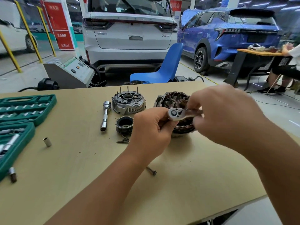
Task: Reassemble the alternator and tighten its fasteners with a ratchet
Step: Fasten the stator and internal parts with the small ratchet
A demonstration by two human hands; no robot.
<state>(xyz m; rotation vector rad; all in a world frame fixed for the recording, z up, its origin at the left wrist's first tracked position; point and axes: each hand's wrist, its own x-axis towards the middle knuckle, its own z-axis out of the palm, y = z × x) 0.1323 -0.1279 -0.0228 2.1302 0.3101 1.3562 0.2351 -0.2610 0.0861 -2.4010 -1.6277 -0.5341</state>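
Both hands hold a chrome ratchet (177, 113) just above the alternator's rotor and stator half (172, 99), which sits on the table with its shaft pointing up. My left hand (151, 127) grips the ratchet under its head. My right hand (224, 114) pinches it near the head, hiding the handle. The other alternator housing (128, 101), grey with several studs standing up, lies to the left. A black pulley (124, 125) rests in front of that housing.
A socket extension (105, 116) lies left of the housing. A green socket case (17, 120) lies open at the table's left edge, with loose sockets (47, 141) nearby. Bolts (151, 171) lie by my left wrist. A blue chair (160, 67) stands behind the table.
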